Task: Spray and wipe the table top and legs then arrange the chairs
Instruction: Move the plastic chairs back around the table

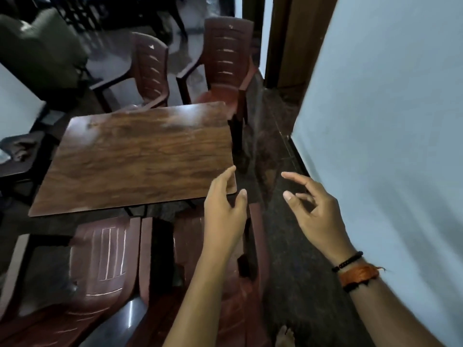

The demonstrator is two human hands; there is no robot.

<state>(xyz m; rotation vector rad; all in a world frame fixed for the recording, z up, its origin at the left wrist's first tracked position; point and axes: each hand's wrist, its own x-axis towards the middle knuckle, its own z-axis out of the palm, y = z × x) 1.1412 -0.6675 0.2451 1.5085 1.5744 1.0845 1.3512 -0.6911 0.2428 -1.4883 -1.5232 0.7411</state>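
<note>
While both hands hover empty, fingers spread | left hand [223,216] over table [135,156] corner at 5 o'clock, index tip above the top, not clearly touching | right hand [317,214] off the edge at 3 o'clock over floor [283,146] | near chairs [105,266] at 6, far chairs [225,63] at 12

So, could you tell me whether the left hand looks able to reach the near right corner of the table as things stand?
Probably yes. The left hand is open and empty, hovering right at that corner of the table, with nothing between them. The near right chair sits below the arm and does not block it.
</note>
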